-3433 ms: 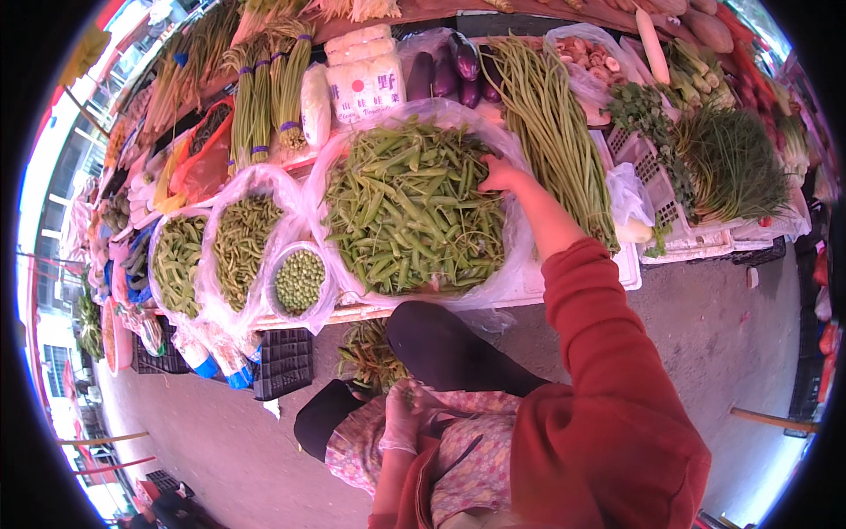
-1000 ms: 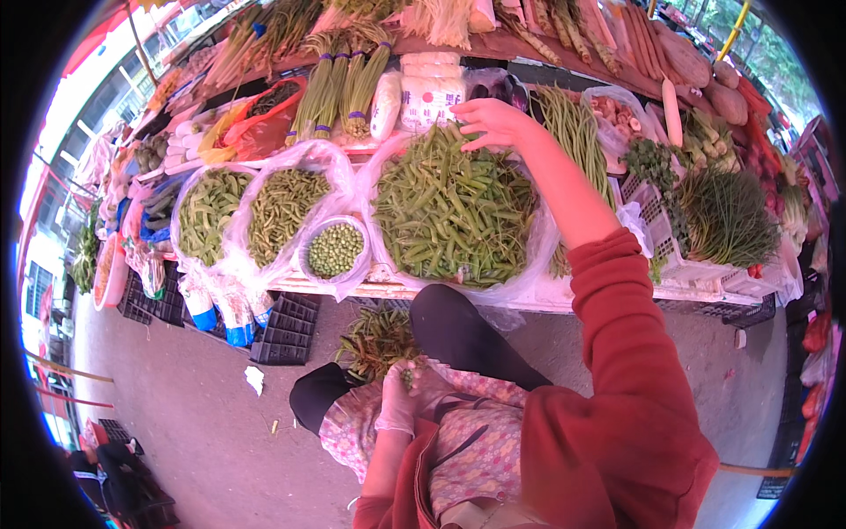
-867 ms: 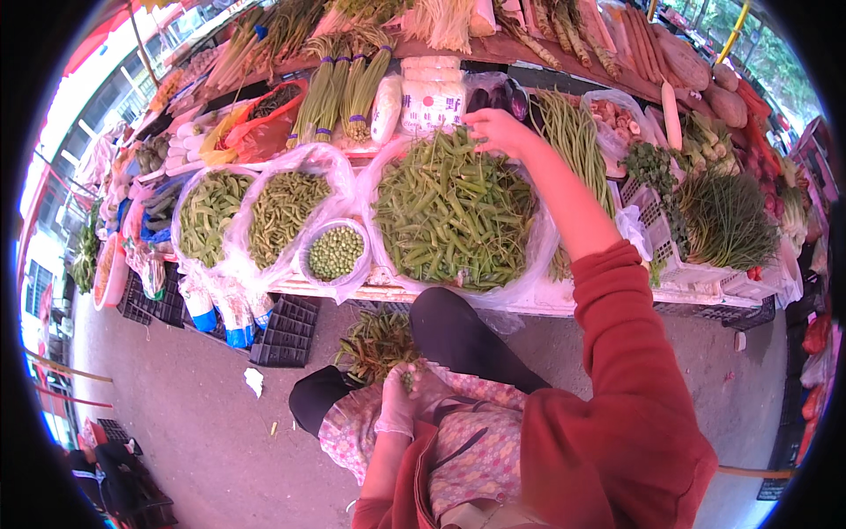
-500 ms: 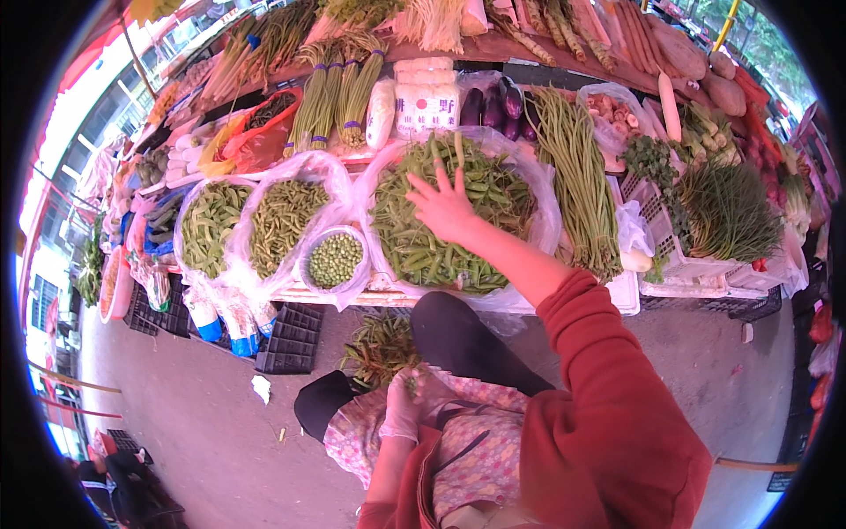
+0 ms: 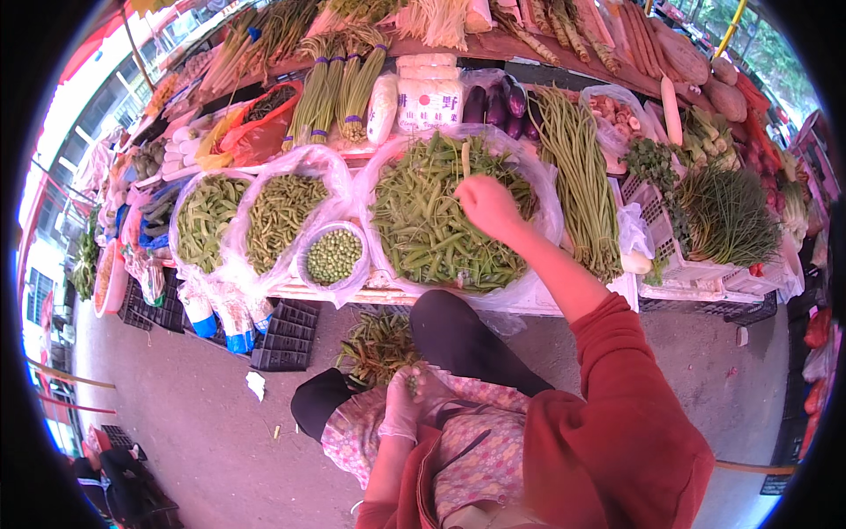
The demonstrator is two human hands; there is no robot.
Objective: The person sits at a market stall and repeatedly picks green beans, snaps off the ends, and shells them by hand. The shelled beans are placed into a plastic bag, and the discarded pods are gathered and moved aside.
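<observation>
My right hand (image 5: pixel 490 209) is closed, knuckles up, over the right part of a big heap of green pea pods (image 5: pixel 423 234) in a plastic-lined container. Whatever its fingers grip is hidden beneath it. My left hand (image 5: pixel 404 404), in a thin clear glove, is curled over my lap around a few green peas (image 5: pixel 412 384). Just beyond it, a bundle of discarded-looking pods (image 5: pixel 377 346) lies low by my knee. A round bowl of shelled peas (image 5: pixel 335 257) stands left of the big heap, at the stall's near edge.
Two bags of pods (image 5: pixel 211 216) lie at the left. Long beans (image 5: pixel 577 189) and a white crate (image 5: pixel 679 256) lie to the right, eggplants (image 5: pixel 496 106) and wrapped cabbages (image 5: pixel 429 97) behind. Black crates (image 5: pixel 286 335) stand below the stall; my knee (image 5: pixel 449 326) reaches its front edge.
My right hand has moved right across the pod heap, and its spread fingers have curled closed. My left hand stays over my lap, almost unmoved.
</observation>
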